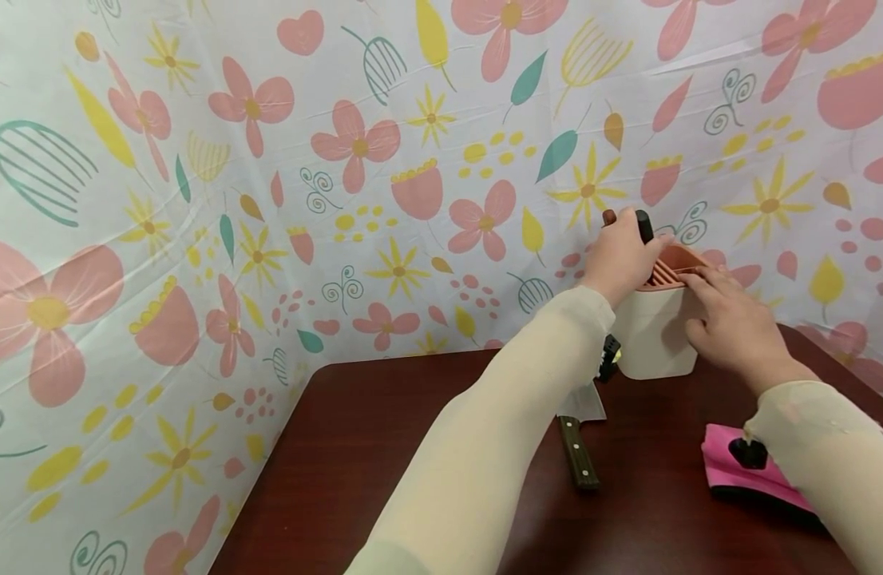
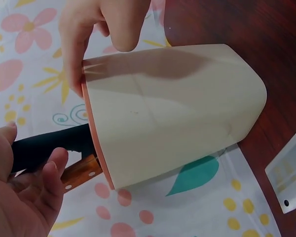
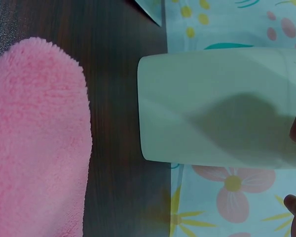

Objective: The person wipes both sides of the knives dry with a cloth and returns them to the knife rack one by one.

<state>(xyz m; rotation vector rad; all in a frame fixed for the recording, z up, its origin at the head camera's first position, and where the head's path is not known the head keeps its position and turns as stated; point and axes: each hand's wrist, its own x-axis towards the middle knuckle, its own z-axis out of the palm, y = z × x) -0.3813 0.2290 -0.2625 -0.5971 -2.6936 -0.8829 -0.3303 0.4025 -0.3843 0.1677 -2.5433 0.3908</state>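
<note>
A cream knife holder (image 1: pixel 653 339) with an orange slotted top stands upright at the back of the table. My left hand (image 1: pixel 619 257) is at its left side, gripping the black handle (image 2: pixel 49 143) of a knife whose blade is hidden inside the holder. Beside those fingers, a brown wooden handle (image 2: pixel 81 174) sticks out of the same opening. My right hand (image 1: pixel 736 323) holds the holder by its rim, fingers over the top edge and thumb at the front wall. In the right wrist view only the tips of that hand show, at the right edge.
A cleaver (image 1: pixel 578 451) with a dark wooden handle lies on the table (image 1: pixel 384 447), left of the holder. A black object (image 1: pixel 610 357) is near its blade. Under my right forearm lies a fluffy pink cloth item (image 3: pixel 37 143). A flower-patterned sheet (image 1: pixel 362 263) hangs behind.
</note>
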